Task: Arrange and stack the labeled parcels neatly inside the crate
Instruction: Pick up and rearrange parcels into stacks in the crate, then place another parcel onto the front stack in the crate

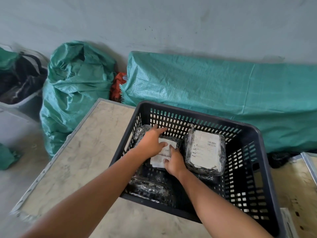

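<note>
A dark perforated plastic crate (267,152) stands on a pale table. Inside it, both my hands rest on a black plastic-wrapped parcel with a white label (163,152) in the back left part. My left hand (151,143) lies flat over its far side, fingers spread toward the crate's back wall. My right hand (173,162) grips its near edge. To the right lies a second wrapped parcel (205,152), label up with a barcode. A third black parcel (151,188) sits at the crate's near left corner, no label showing.
The crate sits on a worn marble-patterned table (77,160) with a metal edge. Green woven sacks (73,86) and a green tarp-covered heap (214,86) line the wall behind. A grey bin of dark items (22,93) is at far left.
</note>
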Demonstrator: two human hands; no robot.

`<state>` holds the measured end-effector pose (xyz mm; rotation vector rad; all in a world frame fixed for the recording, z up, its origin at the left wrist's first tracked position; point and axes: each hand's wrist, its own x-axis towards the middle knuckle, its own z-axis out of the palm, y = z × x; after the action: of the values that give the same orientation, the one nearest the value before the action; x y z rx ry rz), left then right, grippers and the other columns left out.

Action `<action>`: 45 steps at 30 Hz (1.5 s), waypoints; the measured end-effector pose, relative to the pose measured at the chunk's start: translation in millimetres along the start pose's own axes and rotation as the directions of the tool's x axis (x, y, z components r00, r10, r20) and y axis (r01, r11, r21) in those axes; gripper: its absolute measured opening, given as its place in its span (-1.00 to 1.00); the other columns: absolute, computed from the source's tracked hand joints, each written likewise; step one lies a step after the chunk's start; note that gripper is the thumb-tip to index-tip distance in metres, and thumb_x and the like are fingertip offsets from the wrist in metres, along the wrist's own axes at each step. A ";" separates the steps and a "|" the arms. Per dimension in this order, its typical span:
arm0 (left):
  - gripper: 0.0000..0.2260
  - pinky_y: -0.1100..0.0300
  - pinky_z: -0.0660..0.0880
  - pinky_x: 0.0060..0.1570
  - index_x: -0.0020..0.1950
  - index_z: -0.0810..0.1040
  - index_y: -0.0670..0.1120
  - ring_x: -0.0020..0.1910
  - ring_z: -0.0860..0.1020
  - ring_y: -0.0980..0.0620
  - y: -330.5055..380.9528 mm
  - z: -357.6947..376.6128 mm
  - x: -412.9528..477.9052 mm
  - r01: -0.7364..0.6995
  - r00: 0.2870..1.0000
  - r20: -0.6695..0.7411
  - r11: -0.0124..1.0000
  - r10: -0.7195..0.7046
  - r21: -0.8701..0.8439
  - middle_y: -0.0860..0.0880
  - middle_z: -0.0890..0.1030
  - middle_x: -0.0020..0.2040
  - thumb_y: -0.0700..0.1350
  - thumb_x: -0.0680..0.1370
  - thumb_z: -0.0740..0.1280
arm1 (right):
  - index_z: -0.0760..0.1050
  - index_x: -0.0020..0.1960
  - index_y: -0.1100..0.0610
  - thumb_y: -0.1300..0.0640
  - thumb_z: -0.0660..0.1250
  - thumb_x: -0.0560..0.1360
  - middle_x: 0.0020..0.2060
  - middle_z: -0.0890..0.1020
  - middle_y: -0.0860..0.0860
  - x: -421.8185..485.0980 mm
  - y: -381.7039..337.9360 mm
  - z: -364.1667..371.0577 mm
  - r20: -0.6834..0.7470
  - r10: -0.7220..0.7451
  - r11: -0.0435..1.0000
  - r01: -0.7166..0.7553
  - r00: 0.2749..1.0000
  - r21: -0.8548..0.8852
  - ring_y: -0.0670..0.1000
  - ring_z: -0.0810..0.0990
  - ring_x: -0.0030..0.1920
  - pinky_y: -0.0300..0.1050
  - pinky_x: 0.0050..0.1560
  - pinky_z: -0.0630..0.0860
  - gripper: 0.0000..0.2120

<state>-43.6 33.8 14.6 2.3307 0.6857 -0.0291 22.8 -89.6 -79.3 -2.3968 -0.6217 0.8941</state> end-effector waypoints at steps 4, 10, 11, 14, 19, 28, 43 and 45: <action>-0.55 -0.03 0.42 0.41 0.42 0.55 0.10 0.42 0.46 0.05 -14.6 -49.3 -42.5 -0.177 0.965 -0.233 0.952 0.118 -0.252 0.05 0.43 0.51 -0.13 0.55 0.48 | 0.20 0.64 0.04 0.14 0.28 0.67 0.55 0.39 0.08 -4.4 -32.2 -3.9 -0.046 -0.118 0.981 0.123 0.992 0.150 0.11 0.42 0.49 -0.05 0.44 0.38 -0.43; -0.47 -0.11 0.33 0.42 0.51 0.45 0.10 0.45 0.39 -0.19 -67.1 -67.9 -80.2 -0.040 0.944 -0.328 0.999 0.026 -0.035 -0.17 0.45 0.47 -0.08 0.55 0.46 | 0.11 0.66 -0.15 0.12 0.16 0.70 0.54 0.41 0.08 -8.6 -77.2 12.5 0.086 -0.275 0.953 0.259 0.958 0.157 -0.09 0.56 -0.09 -0.34 -0.17 0.44 -0.43; -0.41 -0.05 0.33 0.43 0.57 0.34 0.14 0.47 0.36 -0.20 -73.9 -64.0 -84.1 0.005 0.969 -0.247 0.999 -0.015 -0.043 -0.17 0.41 0.50 -0.04 0.56 0.44 | 0.11 0.66 -0.15 0.10 0.16 0.70 0.54 0.41 0.10 -10.1 -79.7 16.4 0.113 -0.300 0.949 0.284 0.947 0.133 -0.14 0.54 -0.13 -0.39 -0.19 0.42 -0.43; -0.35 0.48 0.37 0.11 0.61 0.18 0.23 0.32 0.52 0.00 -90.2 -54.3 -87.3 0.003 0.990 -0.138 0.980 -0.032 -0.201 0.01 0.52 0.42 -0.06 0.60 0.38 | 0.22 0.62 -0.08 -0.11 0.30 0.64 0.40 0.56 0.09 -16.7 -84.5 28.5 0.066 -0.290 0.950 0.280 0.955 0.137 0.03 0.64 0.19 -0.30 0.04 0.43 -0.41; -0.37 0.71 0.30 -0.24 0.58 0.19 0.33 -0.09 0.49 0.35 -91.4 -52.4 -81.2 0.017 0.985 -0.163 0.959 -0.065 -0.284 0.12 0.59 0.23 -0.09 0.59 0.33 | 0.29 0.48 0.03 -0.10 0.60 0.40 0.10 0.66 0.05 -16.5 -72.4 35.4 -0.104 -0.254 0.958 0.265 0.962 0.111 -0.02 0.61 -0.01 -0.25 -0.01 0.49 -0.22; -0.36 0.55 0.43 -0.36 0.57 0.13 0.39 -0.22 0.58 0.15 -91.9 -50.5 -77.0 0.023 0.991 -0.120 0.972 -0.053 -0.236 0.03 0.64 0.18 -0.12 0.62 0.28 | 0.27 0.62 0.06 0.13 0.47 0.55 0.36 0.59 0.12 -25.3 -60.8 28.4 -0.137 -0.282 0.942 0.301 0.950 0.146 -0.04 0.63 0.13 -0.58 -0.10 0.40 -0.30; -0.39 -0.04 0.30 0.44 0.62 0.11 0.24 0.51 0.32 -0.15 -73.2 -56.7 -92.4 -0.065 0.968 -0.243 0.997 0.055 -0.031 -0.10 0.36 0.55 -0.01 0.65 0.32 | 0.46 0.27 -0.55 -0.02 0.43 0.47 0.19 0.42 -0.54 -77.0 -35.3 -83.0 -0.203 -0.379 0.894 0.413 0.903 0.171 -0.38 0.55 -0.06 -0.41 -0.18 0.48 -0.49; -0.44 -0.32 0.05 0.51 0.60 0.13 0.26 0.61 0.06 -0.18 -64.6 -59.5 -96.9 -0.102 0.952 -0.283 0.993 0.113 0.056 -0.11 0.21 0.62 0.07 0.66 0.29 | 0.49 0.25 -0.53 -0.03 0.45 0.47 0.07 0.39 -0.70 -85.7 -36.0 -102.2 -0.214 -0.374 0.896 0.411 0.902 0.166 -0.53 0.39 0.07 -0.43 0.03 0.32 -0.51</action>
<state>-168.0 66.0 39.4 2.4329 0.7010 0.3537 27.0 -140.6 49.0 -2.0299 -0.8597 0.5344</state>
